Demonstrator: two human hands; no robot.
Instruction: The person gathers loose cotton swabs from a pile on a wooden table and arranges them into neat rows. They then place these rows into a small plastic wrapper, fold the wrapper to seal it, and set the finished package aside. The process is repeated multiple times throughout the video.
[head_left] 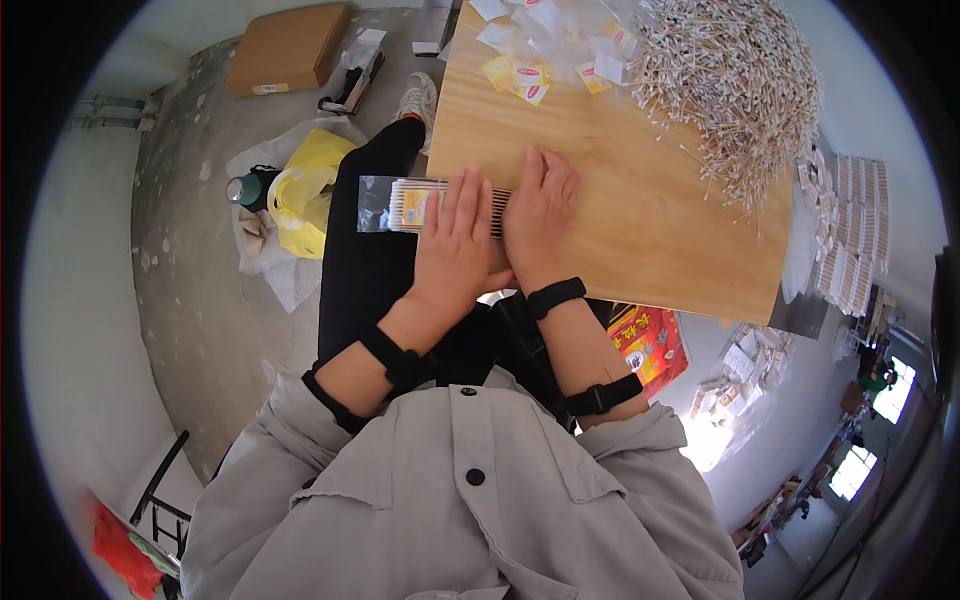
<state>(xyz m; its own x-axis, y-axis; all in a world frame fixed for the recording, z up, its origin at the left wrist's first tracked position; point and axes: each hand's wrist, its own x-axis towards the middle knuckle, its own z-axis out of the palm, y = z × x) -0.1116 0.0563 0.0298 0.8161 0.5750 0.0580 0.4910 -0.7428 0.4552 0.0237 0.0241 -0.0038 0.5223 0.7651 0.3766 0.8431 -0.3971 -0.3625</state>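
Observation:
A clear plastic bag [374, 203] of cotton swabs [399, 212] lies across the left edge of the wooden table, with a yellow-and-white label card [413, 209] showing through it. My left hand [452, 240] rests flat on the pack, fingers stretched out over the swabs. Against the pack's right end stands my right hand [540, 215], its fingers extended and slightly bent, the edge of the hand touching or very near the swab tips. Under my left palm, part of the pack is hidden. The bag's left end sticks out past the table edge over my leg.
A large heap of loose cotton swabs [735, 80] covers the table's far right. Label cards [528, 77] and clear bags [560, 25] lie at the far edge of the table [640, 220]. Stacked packs [855, 225] stand beyond its right side. Left on the floor are a yellow bag [305, 200] and cardboard box [287, 50].

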